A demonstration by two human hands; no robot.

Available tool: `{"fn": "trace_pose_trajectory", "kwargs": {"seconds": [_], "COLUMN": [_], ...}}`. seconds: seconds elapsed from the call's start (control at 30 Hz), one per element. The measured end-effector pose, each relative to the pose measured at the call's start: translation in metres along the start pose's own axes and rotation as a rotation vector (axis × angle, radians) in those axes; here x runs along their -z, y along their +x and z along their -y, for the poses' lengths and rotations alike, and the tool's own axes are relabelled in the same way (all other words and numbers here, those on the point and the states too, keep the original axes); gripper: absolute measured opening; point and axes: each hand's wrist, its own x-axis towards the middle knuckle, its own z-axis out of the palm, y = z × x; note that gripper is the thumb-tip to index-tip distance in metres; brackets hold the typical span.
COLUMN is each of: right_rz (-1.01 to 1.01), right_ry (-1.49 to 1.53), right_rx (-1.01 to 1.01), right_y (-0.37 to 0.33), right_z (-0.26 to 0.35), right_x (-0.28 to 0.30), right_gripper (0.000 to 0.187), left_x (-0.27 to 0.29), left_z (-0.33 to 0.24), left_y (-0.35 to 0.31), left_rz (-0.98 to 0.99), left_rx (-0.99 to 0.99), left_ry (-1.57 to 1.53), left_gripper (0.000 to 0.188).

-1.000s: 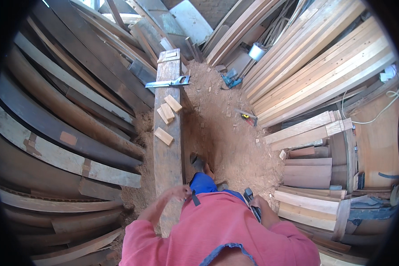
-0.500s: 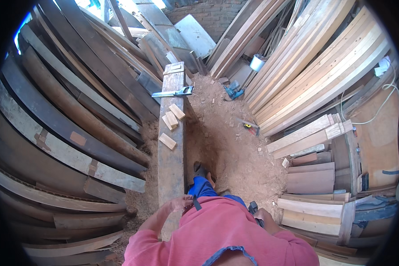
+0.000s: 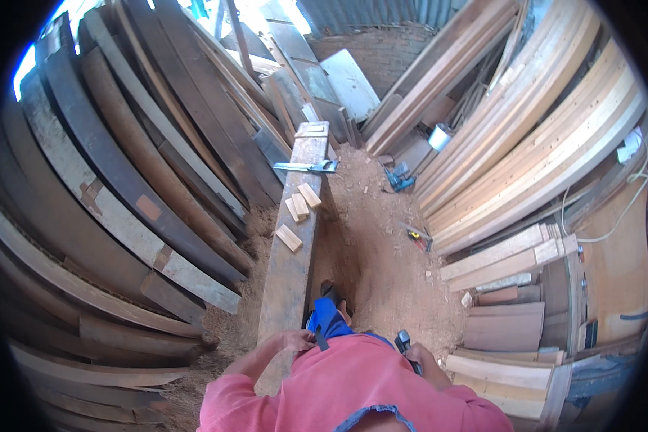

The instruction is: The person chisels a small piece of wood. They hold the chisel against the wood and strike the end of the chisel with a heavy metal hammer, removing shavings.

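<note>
My left hand (image 3: pixel 297 340) is at my waist over the near end of the wooden bench (image 3: pixel 281 288), its fingers bent together beside a short black strap (image 3: pixel 321 339); what they hold, if anything, is hidden. At my right side, my right hand (image 3: pixel 419 353) is closed around a dark hand tool with a blocky grey end (image 3: pixel 403 338); its exact kind cannot be made out. Several short wood blocks (image 3: pixel 289 237) lie farther along the bench. Beyond them a handsaw (image 3: pixel 306 167) lies across it, and a small flat board (image 3: pixel 312 129) rests at the far end.
Long dark planks (image 3: pixel 147 209) stand along the left, and pale timber boards (image 3: pixel 533 165) lean at the right. A teal power tool (image 3: pixel 398 180), a yellow-and-black tool (image 3: pixel 415 235) and a white can (image 3: pixel 440 137) are beside the right-hand boards. Sawdust (image 3: pixel 389 281) covers the floor.
The view has shifted, so the bench and planks appear lower and mostly farther right. Both hands stay near my waist, the right one still around the dark tool.
</note>
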Motion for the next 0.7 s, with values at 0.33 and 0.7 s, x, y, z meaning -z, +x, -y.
{"fn": "trace_pose_trajectory", "kwargs": {"seconds": [0.33, 0.7], "right_rz": [0.113, 0.11], "right_ry": [-0.21, -0.125], "right_rx": [-0.041, -0.1], "right_y": [0.004, -0.016], "right_z": [-0.039, 0.017], "right_x": [-0.005, 0.014], "right_gripper": [0.046, 0.031], "left_x": [-0.001, 0.137], "left_z": [0.102, -0.029], "left_y": [-0.027, -0.077], "left_rz": [-0.77, -0.86], "left_rx": [0.034, -0.387], "left_ry": [-1.058, -0.378], "left_gripper": [0.012, 0.028]}}
